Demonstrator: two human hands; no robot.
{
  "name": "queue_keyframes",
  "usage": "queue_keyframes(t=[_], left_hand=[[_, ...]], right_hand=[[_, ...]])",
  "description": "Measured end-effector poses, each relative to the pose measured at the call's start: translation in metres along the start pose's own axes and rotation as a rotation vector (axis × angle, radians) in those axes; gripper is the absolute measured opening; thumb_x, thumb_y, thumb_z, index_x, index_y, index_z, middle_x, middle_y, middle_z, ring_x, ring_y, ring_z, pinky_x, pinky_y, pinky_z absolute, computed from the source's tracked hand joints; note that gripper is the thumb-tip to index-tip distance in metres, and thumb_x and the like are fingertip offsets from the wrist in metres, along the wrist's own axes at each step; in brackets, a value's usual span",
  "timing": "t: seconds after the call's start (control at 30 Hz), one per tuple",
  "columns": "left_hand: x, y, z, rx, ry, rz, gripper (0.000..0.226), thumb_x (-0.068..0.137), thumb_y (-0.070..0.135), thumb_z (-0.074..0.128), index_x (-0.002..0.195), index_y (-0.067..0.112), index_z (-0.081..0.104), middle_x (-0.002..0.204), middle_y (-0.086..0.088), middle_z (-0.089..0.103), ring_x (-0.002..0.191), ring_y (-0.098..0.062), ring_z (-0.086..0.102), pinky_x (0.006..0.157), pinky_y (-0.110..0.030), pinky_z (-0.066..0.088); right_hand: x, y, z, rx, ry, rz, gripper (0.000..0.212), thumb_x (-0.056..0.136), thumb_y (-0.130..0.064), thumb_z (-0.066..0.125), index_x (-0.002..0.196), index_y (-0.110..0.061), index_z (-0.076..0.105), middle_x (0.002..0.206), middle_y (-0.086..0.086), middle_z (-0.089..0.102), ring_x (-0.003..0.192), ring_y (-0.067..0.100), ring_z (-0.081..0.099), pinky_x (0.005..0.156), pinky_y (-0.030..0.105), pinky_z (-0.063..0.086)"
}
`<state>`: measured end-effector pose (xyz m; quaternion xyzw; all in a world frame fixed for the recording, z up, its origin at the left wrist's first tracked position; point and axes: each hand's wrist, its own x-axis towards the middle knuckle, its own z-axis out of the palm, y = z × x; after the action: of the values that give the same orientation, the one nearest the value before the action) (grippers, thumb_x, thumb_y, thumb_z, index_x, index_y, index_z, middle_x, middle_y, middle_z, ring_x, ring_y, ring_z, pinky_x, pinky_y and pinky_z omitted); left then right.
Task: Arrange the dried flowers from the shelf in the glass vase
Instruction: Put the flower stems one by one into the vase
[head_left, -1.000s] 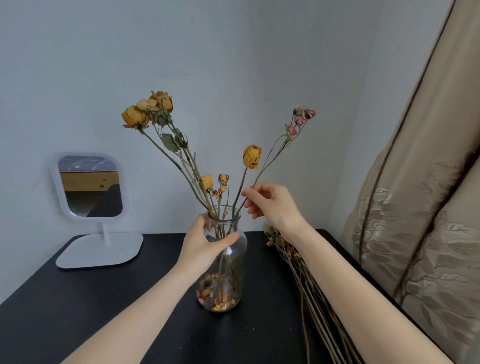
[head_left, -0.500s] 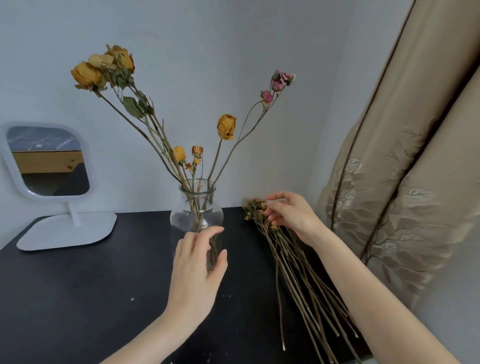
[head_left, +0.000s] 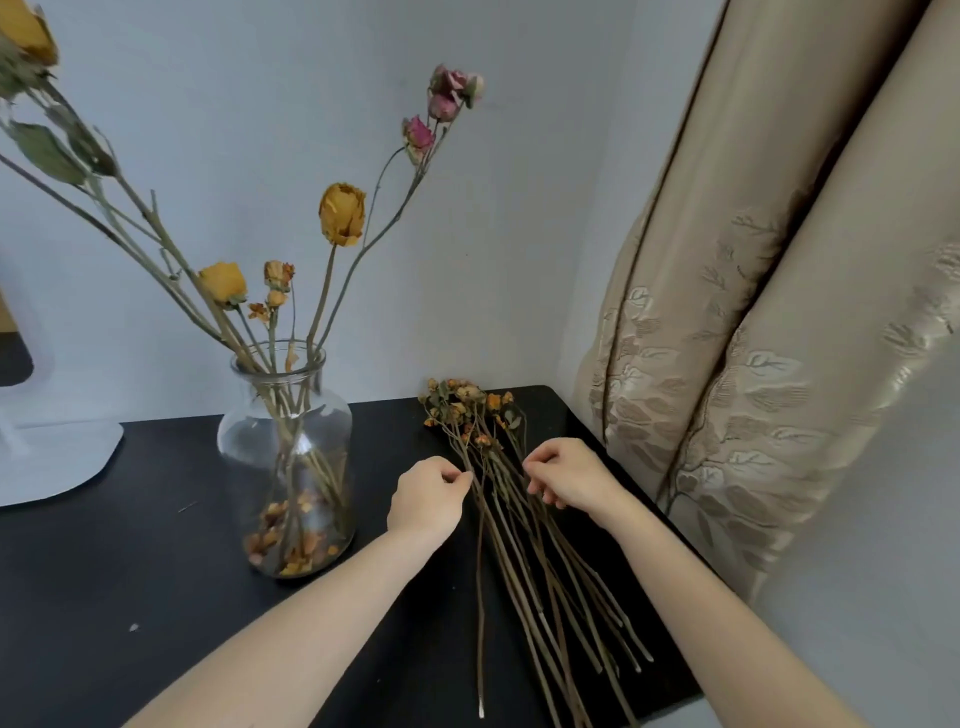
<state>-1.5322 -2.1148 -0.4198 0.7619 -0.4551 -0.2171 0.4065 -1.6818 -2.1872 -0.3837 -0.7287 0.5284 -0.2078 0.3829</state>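
1. Left hand (head_left: 428, 501) hovers low over the black table (head_left: 130, 582), at the left edge of a loose bunch of dried flowers (head_left: 524, 551). Its thumb and fingertips are pressed together, pinching a thin stem (head_left: 480, 597) on that edge.
2. The right hand (head_left: 569, 475) is on the same bunch from the right side, fingers curled down among the stems. Whether it pinches one of them cannot be told.
3. The bunch lies flat on the table. Its small orange and tan heads point toward the wall, and its cut ends fan out toward the person.
4. The glass vase (head_left: 332, 431) stands upright on the table, near the left hand on its left side but not touching it.
5. Several stems already stand in the vase: a yellow rose (head_left: 341, 213), a spray of pink buds (head_left: 447, 101) leaning right, and smaller yellow blooms (head_left: 223, 283) lower down. More stems lean out to the left.
6. Dried petals (head_left: 291, 543) lie in the bottom of the vase.
7. A white mirror base (head_left: 57, 457) sits at the far left of the table, and a beige curtain (head_left: 753, 312) with a leaf pattern hangs on the right.
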Motion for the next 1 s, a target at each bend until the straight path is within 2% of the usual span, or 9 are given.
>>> queue_keyframes(t=[0.17,0.37,0.57,0.7,0.77,0.8,0.87,0.93,1.0], left_hand=[[0.024,0.005,0.009,-0.083,0.043,-0.12,0.019,0.089,0.033,0.057,0.092,0.018,0.067,0.09,0.002,0.06,0.083,-0.017,0.055,0.072,-0.029,0.043],[0.038,0.01,0.015,-0.115,-0.011,-0.265,0.03,0.084,0.034,0.064,0.06,0.018,0.056,0.065,0.003,0.055,0.059,-0.012,0.05,0.067,-0.029,0.047],[0.041,0.012,0.017,-0.293,-0.036,-0.373,0.028,0.081,0.029,0.069,0.099,0.007,0.069,0.095,-0.011,0.065,0.084,-0.024,0.061,0.071,-0.031,0.049],[0.042,0.014,0.013,-0.338,-0.034,-0.417,0.031,0.081,0.028,0.07,0.101,0.005,0.069,0.105,-0.015,0.067,0.102,-0.033,0.063,0.082,-0.039,0.053],[0.04,0.016,0.008,-0.375,-0.06,-0.427,0.027,0.082,0.025,0.07,0.099,0.004,0.07,0.087,-0.011,0.066,0.078,-0.029,0.067,0.061,-0.038,0.056],[0.039,0.016,0.006,-0.386,-0.073,-0.43,0.026,0.082,0.023,0.069,0.099,0.003,0.069,0.075,-0.008,0.062,0.058,-0.023,0.06,0.042,-0.03,0.048],[0.037,0.015,0.002,-0.382,-0.086,-0.43,0.023,0.081,0.019,0.069,0.097,0.002,0.068,0.069,-0.007,0.057,0.044,-0.015,0.04,0.034,-0.019,0.029],[0.037,0.015,-0.002,-0.383,-0.096,-0.408,0.019,0.08,0.018,0.07,0.092,0.004,0.068,0.088,-0.013,0.064,0.05,-0.017,0.048,0.039,-0.023,0.038],[0.035,0.015,-0.005,-0.37,-0.084,-0.388,0.02,0.079,0.019,0.072,0.093,0.005,0.068,0.107,-0.013,0.059,0.088,-0.031,0.066,0.073,-0.039,0.056]], right_hand=[[0.015,-0.008,0.02,-0.068,-0.048,-0.042,0.022,0.092,-0.023,0.057,0.071,-0.016,0.062,0.052,-0.004,0.061,0.027,-0.002,0.043,0.033,0.009,0.032],[0.03,-0.005,0.034,-0.13,-0.046,0.016,0.035,0.089,-0.032,0.058,0.059,-0.015,0.063,0.051,-0.004,0.06,0.033,-0.003,0.047,0.05,0.018,0.037],[0.032,-0.008,0.035,-0.073,-0.021,0.042,0.036,0.086,-0.036,0.061,0.062,-0.01,0.069,0.05,-0.004,0.06,0.041,0.0,0.045,0.052,0.016,0.037],[0.03,-0.015,0.035,-0.051,-0.014,0.073,0.027,0.085,-0.021,0.059,0.062,-0.01,0.069,0.054,-0.003,0.062,0.039,0.003,0.045,0.049,0.018,0.036],[0.029,-0.016,0.034,-0.042,0.003,0.073,0.033,0.086,-0.019,0.058,0.054,-0.012,0.064,0.051,-0.003,0.06,0.042,0.004,0.045,0.049,0.018,0.035],[0.029,-0.017,0.034,-0.042,0.011,0.069,0.036,0.086,-0.019,0.058,0.051,-0.013,0.063,0.05,-0.003,0.059,0.043,0.004,0.045,0.05,0.018,0.035],[0.027,-0.018,0.031,-0.035,0.027,0.061,0.038,0.086,-0.018,0.057,0.049,-0.013,0.062,0.049,-0.004,0.059,0.044,0.003,0.045,0.051,0.018,0.036],[0.025,-0.02,0.028,-0.014,0.042,0.056,0.036,0.086,-0.016,0.057,0.051,-0.013,0.064,0.051,-0.004,0.06,0.047,0.003,0.044,0.053,0.018,0.036],[0.023,-0.021,0.024,0.017,0.058,0.057,0.033,0.086,-0.015,0.057,0.055,-0.011,0.065,0.054,-0.002,0.061,0.047,0.003,0.044,0.052,0.018,0.036]])
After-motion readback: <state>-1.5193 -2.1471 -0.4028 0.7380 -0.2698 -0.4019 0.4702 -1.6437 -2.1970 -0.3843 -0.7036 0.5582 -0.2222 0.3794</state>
